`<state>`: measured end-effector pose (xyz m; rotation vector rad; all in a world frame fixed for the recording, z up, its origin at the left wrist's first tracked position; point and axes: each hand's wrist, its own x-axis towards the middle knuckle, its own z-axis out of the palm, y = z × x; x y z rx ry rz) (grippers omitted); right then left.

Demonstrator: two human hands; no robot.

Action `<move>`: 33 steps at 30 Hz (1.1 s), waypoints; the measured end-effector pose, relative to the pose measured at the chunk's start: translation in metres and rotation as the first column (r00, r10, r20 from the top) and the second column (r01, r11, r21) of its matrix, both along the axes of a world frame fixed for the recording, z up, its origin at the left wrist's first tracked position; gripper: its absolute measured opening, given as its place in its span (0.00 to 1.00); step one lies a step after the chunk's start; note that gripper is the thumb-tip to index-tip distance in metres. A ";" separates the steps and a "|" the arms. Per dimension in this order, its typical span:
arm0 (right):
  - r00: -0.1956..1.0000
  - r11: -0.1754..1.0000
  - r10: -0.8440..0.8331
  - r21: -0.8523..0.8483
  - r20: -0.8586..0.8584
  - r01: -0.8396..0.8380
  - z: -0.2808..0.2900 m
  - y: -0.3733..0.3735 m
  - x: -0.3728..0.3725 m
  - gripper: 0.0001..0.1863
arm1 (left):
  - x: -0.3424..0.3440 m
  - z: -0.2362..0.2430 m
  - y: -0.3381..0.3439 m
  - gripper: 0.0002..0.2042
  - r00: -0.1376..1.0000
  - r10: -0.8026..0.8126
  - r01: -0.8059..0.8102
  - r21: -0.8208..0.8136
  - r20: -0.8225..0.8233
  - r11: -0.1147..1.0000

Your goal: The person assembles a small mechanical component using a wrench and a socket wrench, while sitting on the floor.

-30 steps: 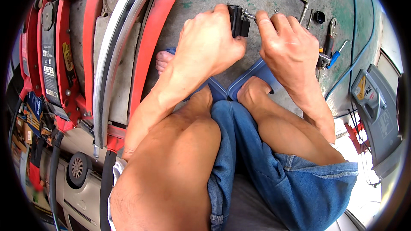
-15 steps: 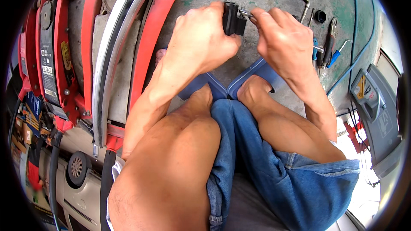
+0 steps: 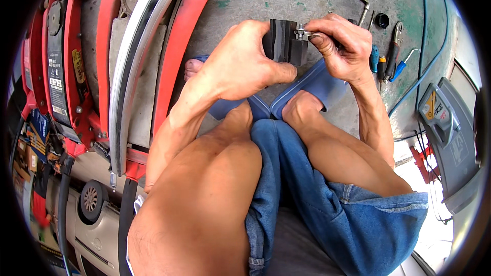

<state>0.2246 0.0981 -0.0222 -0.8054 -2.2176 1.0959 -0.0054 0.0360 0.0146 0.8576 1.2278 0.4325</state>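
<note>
My left hand (image 3: 243, 61) is closed round a black block-shaped part (image 3: 280, 41) with grooved sides, held above my feet. From its right side sticks a small silver bolt-like fitting (image 3: 300, 31). The thumb and forefinger of my right hand (image 3: 343, 46) pinch the outer end of this fitting, close to the block. Between the fingertips, its exact shape is too small to make out. My right hand's other fingers are curled.
On the floor at right lie an L-shaped socket wrench (image 3: 364, 9), a black ring-shaped cap (image 3: 382, 20), pliers (image 3: 394, 51) and blue-handled tools (image 3: 401, 69). A blue hose (image 3: 423, 36) runs beyond them. Red floor jacks (image 3: 186, 36) and a curved silver-black strip (image 3: 133, 46) stand at left.
Both hands have come slightly nearer to me with the black part, which is turned so more of its face shows. My right hand has rotated, its thumb now visible at the fitting.
</note>
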 end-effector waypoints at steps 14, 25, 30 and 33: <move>0.990 0.998 -0.043 0.041 0.136 0.037 0.021 -0.005 0.009 0.12 | 0.008 0.012 0.002 0.13 0.999 -0.019 0.020 0.029 -0.049 0.999; 0.916 0.919 -0.137 0.394 0.377 -0.025 0.041 -0.014 -0.005 0.19 | 0.012 0.015 0.001 0.16 0.926 -0.008 0.087 0.191 -0.378 0.978; 0.803 0.891 -0.190 0.443 0.565 -0.101 0.063 -0.020 -0.023 0.20 | 0.015 0.014 0.004 0.17 0.878 0.005 0.117 0.225 -0.479 0.967; 0.756 0.876 -0.230 0.469 0.613 -0.114 0.063 -0.019 -0.025 0.21 | 0.016 0.013 0.005 0.17 0.886 0.002 0.117 0.228 -0.464 0.967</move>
